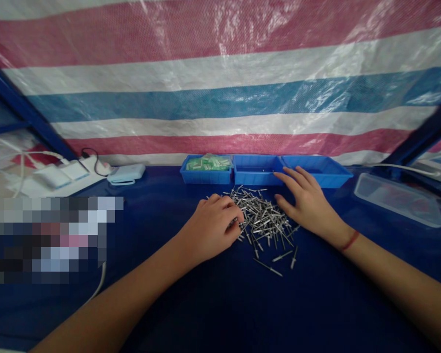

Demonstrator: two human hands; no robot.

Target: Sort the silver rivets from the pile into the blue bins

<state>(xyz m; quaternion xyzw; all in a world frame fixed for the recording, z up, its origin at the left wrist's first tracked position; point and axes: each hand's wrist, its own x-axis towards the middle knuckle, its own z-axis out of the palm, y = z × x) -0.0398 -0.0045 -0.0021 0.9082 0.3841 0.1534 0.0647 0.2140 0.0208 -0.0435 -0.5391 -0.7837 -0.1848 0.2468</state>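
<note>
A loose heap of silver blind rivets lies on the dark blue table, with a few strays in front of it. My left hand rests at the heap's left edge, its fingers curled and the thumb close to the index finger. Whatever is between those fingers is hidden. Over the heap's right side is my right hand, fingers spread and holding nothing. Its fingertips reach near the front of the middle blue bin and the right blue bin.
The left blue bin holds green-and-white plastic packets. At right lies a clear plastic lid or tray. A white power strip with cables and a pale blue case sit at left. A striped tarp hangs behind.
</note>
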